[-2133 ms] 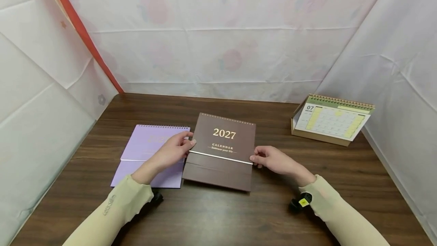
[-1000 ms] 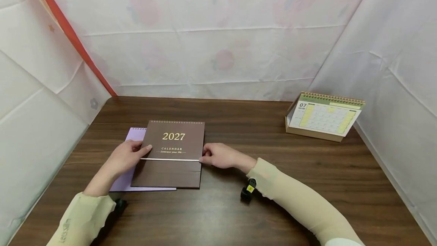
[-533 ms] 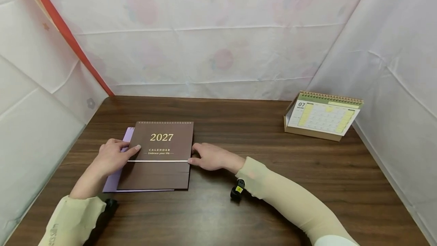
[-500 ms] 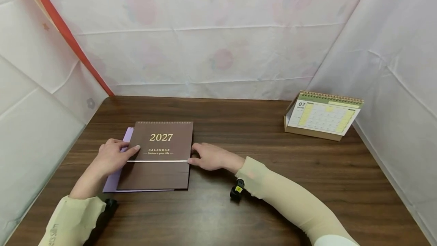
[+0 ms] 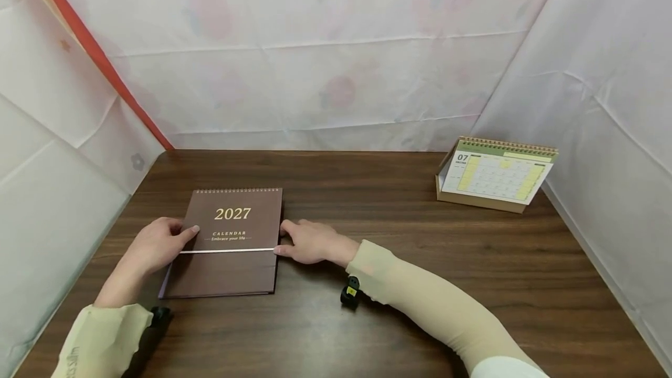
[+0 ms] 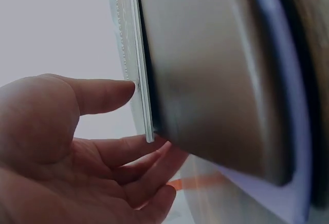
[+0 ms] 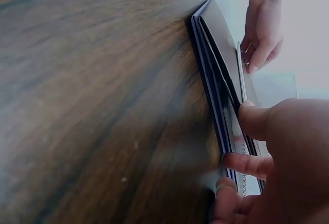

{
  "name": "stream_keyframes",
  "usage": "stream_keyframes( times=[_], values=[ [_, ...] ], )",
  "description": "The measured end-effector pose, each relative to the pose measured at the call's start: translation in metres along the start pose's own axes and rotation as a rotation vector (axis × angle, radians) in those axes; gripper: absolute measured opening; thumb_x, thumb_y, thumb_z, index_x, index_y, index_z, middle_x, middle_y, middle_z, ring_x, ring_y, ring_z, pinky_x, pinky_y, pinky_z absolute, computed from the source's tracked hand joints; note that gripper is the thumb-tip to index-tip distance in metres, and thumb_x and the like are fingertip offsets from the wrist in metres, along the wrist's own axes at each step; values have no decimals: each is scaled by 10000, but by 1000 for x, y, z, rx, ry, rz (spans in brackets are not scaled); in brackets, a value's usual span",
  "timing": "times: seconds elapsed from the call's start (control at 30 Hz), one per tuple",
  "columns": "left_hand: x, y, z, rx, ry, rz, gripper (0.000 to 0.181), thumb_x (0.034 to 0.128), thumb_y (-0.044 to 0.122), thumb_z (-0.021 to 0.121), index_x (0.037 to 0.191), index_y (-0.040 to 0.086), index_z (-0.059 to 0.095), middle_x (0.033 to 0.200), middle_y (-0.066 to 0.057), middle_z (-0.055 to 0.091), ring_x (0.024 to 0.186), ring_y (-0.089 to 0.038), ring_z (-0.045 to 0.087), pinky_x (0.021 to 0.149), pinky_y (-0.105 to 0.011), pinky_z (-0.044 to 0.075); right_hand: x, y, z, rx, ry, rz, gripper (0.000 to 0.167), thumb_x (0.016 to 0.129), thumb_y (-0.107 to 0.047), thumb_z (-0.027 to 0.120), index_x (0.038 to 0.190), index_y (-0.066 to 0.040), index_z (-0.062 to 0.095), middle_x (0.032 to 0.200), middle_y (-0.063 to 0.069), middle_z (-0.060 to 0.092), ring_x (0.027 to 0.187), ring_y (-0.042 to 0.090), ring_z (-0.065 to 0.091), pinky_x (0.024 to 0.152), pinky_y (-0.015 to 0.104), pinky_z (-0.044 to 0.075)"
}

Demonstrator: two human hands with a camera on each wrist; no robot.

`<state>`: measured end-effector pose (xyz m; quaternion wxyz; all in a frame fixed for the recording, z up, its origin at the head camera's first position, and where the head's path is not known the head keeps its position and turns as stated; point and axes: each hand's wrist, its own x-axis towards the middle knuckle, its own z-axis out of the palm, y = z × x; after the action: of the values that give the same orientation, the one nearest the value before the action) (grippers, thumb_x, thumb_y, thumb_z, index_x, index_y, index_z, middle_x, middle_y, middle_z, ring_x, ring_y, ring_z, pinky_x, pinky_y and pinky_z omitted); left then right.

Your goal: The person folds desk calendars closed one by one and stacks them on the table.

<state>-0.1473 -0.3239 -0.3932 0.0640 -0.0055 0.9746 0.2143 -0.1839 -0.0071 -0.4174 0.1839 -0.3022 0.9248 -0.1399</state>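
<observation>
A brown 2027 desk calendar (image 5: 226, 276) lies over a purple calendar, which shows in the head view only as a thin sliver at the lower left. In the left wrist view the purple calendar (image 6: 290, 75) appears beneath the brown one. My left hand (image 5: 157, 245) holds the brown calendar's left edge, thumb on the cover and fingers at the side. At the opposite edge my right hand (image 5: 311, 242) pinches it, thumb at the white band. The right wrist view has the right hand's fingers (image 7: 249, 165) against the side of the purple calendar, below the thumb.
A green-and-white calendar (image 5: 501, 175) opened to page 07 stands tented at the back right of the wooden table (image 5: 367, 191). White patterned cloth (image 5: 315, 74) hangs behind and on both sides.
Both hands have carried the brown calendar leftward and down from beside the purple one, which it now almost wholly covers. Lately it has shifted slightly further left. The head view has shifted slightly.
</observation>
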Motion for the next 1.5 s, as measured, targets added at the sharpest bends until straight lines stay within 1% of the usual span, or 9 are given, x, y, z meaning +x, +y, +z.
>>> stream_keyframes(
  times=[0.17,0.33,0.73,0.83,0.93,1.1,1.2,1.33,1.5],
  values=[
    [1,-6,0,-12,-4,-58,645,1029,485,458,1208,-113,617,1167,-332,586,965,-428,569,732,-485,479,5,-3,3,-26,30,17,470,986,-588,496,1343,-283,501,1296,-21,605,1140,183,599,820,389,503],
    [0,-6,-4,-18,-32,-95,778,1032,538,387,1319,-176,503,1323,-417,462,1189,-588,438,895,-641,422,5,-7,2,-44,45,19,461,995,-565,499,1355,-277,500,1294,-27,609,1143,182,601,831,391,506],
    [2,-5,-9,52,-79,-81,829,1013,609,354,1245,-151,588,1245,-388,548,1086,-542,546,810,-592,474,3,-8,3,-112,26,-2,571,968,-589,532,1455,-306,436,1327,49,580,1150,240,601,838,407,515],
    [2,-5,-7,62,-54,-73,811,1018,596,358,1237,-148,594,1238,-388,548,1080,-538,545,809,-601,466,3,-6,3,-120,14,-19,584,966,-591,535,1461,-298,432,1331,48,574,1175,218,588,864,397,510],
    [2,-2,-4,78,15,-56,789,1021,573,377,1245,-159,569,1250,-404,506,1111,-568,487,849,-646,421,3,-3,2,-111,1,-52,569,975,-569,538,1459,-282,451,1367,36,560,1226,200,558,917,386,493],
    [2,15,-1,89,167,4,712,1012,522,458,1260,-138,553,1269,-392,468,1148,-605,404,909,-690,346,-3,2,-4,-52,-19,-137,481,1004,-481,547,1409,-223,531,1395,-7,563,1272,176,525,1008,353,443],
    [2,31,-1,73,201,67,625,1006,486,502,1225,-90,606,1239,-346,531,1138,-564,455,902,-672,369,-8,5,-8,0,-24,-191,397,1015,-428,557,1334,-195,600,1234,-34,648,1105,122,599,937,305,468],
    [6,56,1,21,157,147,523,1008,477,520,1170,6,679,1129,-226,654,1054,-431,586,855,-605,438,-16,11,-11,65,-21,-229,307,1016,-385,574,1240,-194,659,927,-87,655,805,68,586,751,263,477],
    [13,89,8,-49,60,206,484,1003,505,531,1162,79,699,1032,-103,696,939,-284,630,806,-508,481,-28,23,-16,113,0,-236,279,1018,-365,578,1210,-187,673,804,-141,616,680,41,564,676,242,469]
  ],
)
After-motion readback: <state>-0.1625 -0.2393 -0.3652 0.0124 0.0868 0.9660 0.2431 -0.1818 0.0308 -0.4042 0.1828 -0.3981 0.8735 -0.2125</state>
